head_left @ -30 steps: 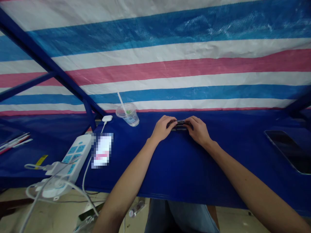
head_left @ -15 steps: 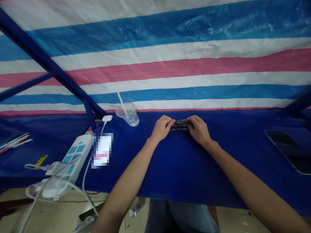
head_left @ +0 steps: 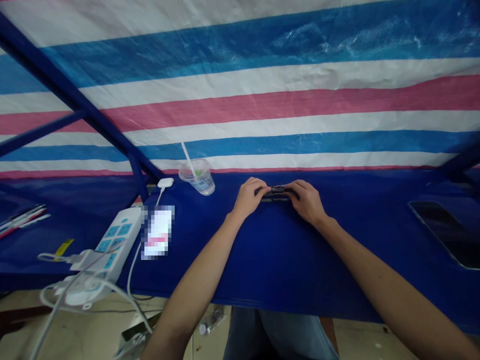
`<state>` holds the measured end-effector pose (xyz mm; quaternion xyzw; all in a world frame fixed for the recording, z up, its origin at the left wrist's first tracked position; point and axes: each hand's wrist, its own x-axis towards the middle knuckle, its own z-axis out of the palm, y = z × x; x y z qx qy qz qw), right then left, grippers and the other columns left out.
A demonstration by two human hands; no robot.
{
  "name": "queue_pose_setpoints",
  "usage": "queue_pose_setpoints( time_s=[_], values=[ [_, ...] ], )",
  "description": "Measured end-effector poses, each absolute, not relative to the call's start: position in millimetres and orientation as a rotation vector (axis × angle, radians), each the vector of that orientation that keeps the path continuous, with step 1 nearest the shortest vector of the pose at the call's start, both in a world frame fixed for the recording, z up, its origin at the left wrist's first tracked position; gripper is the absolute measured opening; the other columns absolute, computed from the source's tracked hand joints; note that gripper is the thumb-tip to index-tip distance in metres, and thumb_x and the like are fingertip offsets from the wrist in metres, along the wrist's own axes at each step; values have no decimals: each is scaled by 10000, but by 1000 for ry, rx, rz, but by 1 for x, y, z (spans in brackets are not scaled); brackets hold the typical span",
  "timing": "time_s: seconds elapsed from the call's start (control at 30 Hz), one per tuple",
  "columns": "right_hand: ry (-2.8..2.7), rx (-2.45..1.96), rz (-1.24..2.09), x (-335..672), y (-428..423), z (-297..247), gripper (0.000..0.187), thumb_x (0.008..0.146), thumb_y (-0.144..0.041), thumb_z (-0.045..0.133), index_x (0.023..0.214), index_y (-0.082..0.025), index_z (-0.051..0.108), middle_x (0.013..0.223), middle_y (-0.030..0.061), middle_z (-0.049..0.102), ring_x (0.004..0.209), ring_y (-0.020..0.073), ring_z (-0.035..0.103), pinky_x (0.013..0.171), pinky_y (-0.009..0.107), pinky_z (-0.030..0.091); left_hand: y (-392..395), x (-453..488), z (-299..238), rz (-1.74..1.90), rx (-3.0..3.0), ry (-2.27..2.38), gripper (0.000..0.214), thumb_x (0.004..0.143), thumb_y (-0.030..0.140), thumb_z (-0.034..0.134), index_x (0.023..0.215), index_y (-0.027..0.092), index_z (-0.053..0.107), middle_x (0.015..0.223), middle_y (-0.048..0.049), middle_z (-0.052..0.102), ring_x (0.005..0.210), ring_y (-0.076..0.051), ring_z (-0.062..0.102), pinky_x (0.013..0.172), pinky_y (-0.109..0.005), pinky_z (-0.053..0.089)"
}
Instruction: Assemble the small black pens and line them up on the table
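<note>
"What do your hands have?"

"My left hand and my right hand are close together, narrow, both gripping the ends of a small bundle of dark slim pieces; it is too small for me to name exactly."

"Where is it?"

"Upper middle of the frame, near the far edge of the blue table cover; I cannot tell whether it touches the cover."

"What else is nearby?"

"Just left of my left hand stands a clear plastic cup with a straw; farther left lie a white charger and a white power strip, beside a pixelated rectangle; a dark phone lies at the right edge; a striped tarp fills the top of the frame."
</note>
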<state>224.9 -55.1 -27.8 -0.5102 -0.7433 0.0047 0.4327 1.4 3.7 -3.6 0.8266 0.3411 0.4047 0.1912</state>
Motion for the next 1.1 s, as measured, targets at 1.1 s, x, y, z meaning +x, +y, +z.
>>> queue_pose_setpoints(
  time_s=[1.1],
  values=[
    [-1913,-1267,-15,226,-53,-29,146,1007,-274,600,973,-223,732,895,75,722,837,249,601,767,400,469,4,2,-4,1108,2341,899,59,926,256,751,925,214,711,973,-36,718,968,-192,656,894,-363,536]
  ],
)
